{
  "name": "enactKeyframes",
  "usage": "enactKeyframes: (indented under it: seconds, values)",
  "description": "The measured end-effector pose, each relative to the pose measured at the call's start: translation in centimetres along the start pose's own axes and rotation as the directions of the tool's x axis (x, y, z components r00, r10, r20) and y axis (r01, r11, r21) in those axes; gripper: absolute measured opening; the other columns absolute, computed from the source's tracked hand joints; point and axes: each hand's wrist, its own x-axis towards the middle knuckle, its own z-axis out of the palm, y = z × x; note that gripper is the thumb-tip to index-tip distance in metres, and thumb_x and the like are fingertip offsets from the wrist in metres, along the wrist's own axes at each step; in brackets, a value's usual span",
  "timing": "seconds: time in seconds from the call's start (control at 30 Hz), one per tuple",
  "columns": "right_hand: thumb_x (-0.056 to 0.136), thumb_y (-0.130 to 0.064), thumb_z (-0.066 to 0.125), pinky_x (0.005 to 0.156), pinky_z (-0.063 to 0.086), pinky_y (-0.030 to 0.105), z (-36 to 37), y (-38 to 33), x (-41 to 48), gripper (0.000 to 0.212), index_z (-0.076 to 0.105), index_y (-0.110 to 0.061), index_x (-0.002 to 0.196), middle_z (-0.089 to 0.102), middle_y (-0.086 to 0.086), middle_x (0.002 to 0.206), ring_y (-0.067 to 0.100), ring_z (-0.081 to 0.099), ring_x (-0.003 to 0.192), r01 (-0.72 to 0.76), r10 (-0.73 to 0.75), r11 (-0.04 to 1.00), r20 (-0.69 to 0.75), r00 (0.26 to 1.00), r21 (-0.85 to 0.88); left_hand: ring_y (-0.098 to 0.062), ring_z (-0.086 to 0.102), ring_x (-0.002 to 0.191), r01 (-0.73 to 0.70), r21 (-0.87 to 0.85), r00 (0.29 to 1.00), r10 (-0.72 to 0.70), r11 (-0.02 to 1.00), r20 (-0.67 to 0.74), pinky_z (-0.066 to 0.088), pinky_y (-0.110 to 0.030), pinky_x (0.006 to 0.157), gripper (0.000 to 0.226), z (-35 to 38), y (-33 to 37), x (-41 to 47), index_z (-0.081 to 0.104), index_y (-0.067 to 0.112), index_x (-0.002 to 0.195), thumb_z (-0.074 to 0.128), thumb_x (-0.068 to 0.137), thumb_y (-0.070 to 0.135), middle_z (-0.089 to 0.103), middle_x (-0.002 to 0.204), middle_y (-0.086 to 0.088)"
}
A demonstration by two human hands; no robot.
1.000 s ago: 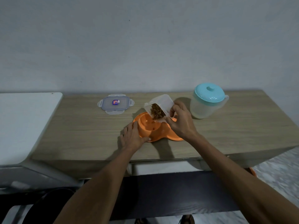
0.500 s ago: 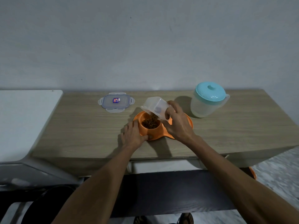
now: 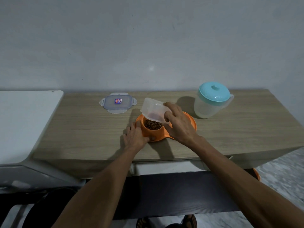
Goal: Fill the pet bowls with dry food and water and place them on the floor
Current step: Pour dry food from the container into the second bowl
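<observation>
Head view: your right hand [image 3: 179, 124] grips the clear container [image 3: 153, 109], tipped mouth-down over the orange double pet bowl [image 3: 191, 120] on the wooden table [image 3: 238, 129]. Brown kibble [image 3: 152, 125] fills its left cup. Your left hand [image 3: 134, 137] clasps the bowl's near-left rim. A lidded pitcher [image 3: 212, 101] stands far right.

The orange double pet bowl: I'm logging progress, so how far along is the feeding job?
Done: the left cup of the orange plastic double pet bowl holds brown dry kibble. In hand: the right hand tips the clear plastic food container over it, looking nearly empty; the left hand steadies the bowl. Left: water from the translucent pitcher with a turquoise lid, then moving the bowl from the wooden countertop to the floor.
</observation>
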Motion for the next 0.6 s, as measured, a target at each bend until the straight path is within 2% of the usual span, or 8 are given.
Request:
enactKeyframes:
  seconds: [0.1,0.43,0.53,0.6]
  values:
    - [0.076,-0.004,0.075,0.084,0.050,0.037,-0.04,-0.10,-0.02,0.025,0.052,-0.004,0.087,0.053,0.024,0.131,0.038,0.052,0.115,0.036,-0.035,0.999,0.026,0.999,-0.039,-0.033,0.031,0.139,-0.004,0.008,1.000,0.004,1.000,0.000,0.032,-0.052,0.109,0.113,-0.11,0.06,-0.12,0.016,0.025,0.151,0.079,0.064,0.061,0.033,0.151,-0.011]
    - [0.076,-0.010,0.078,0.084,0.052,0.036,0.18,0.49,-0.22,0.039,0.043,-0.012,0.095,0.053,0.023,0.133,0.038,0.054,0.117,0.028,-0.027,0.999,0.045,0.999,-0.031,-0.032,0.033,0.138,-0.014,0.021,1.000,0.015,1.000,-0.019,0.035,-0.051,0.107,0.111,-0.05,-0.04,-0.08,0.020,0.025,0.150,0.078,0.062,0.062,0.036,0.147,-0.008]
    - [0.075,-0.008,0.078,0.082,0.050,0.034,0.38,0.68,-0.18,0.039,0.043,-0.012,0.091,0.052,0.021,0.133,0.037,0.053,0.116,-0.018,0.017,1.000,0.018,1.000,0.010,-0.031,0.035,0.136,-0.022,0.034,0.999,0.023,0.999,-0.034,0.036,-0.050,0.106,0.106,-0.14,0.09,-0.21,0.025,0.024,0.148,0.077,0.064,0.063,0.038,0.145,-0.007]
    - [0.077,-0.009,0.077,0.085,0.045,0.030,0.41,0.87,0.02,0.034,0.046,-0.010,0.092,0.050,0.019,0.135,0.036,0.050,0.120,-0.115,0.117,0.990,-0.022,0.993,0.079,-0.029,0.036,0.135,-0.029,0.035,0.998,0.031,0.999,-0.047,0.036,-0.049,0.105,0.103,-0.11,0.07,-0.22,0.029,0.023,0.145,0.076,0.064,0.063,0.038,0.144,-0.005]
